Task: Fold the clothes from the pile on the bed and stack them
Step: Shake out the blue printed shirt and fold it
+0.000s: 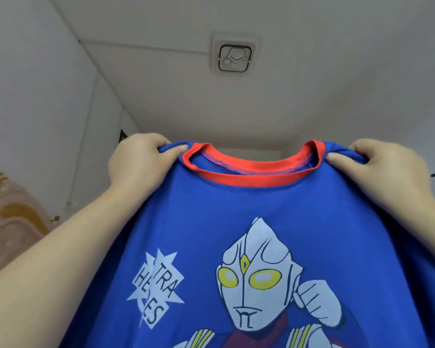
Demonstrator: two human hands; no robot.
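I see blue T-shirt (261,222) held high — left hand (136,159), right hand (387,167) pinching shoulders; soft, light, floppy — I'd keep shoulder grip.

The left hand (136,162) and the right hand (387,169) are bare, round and soft, with short fingers. The left thumbnail (183,147) is short and plain. The left forearm (60,259) and right forearm (428,212) are bare, wide and smooth, right to the picture's edge.

The blue shirt (261,212) fills the space ahead; open air above it
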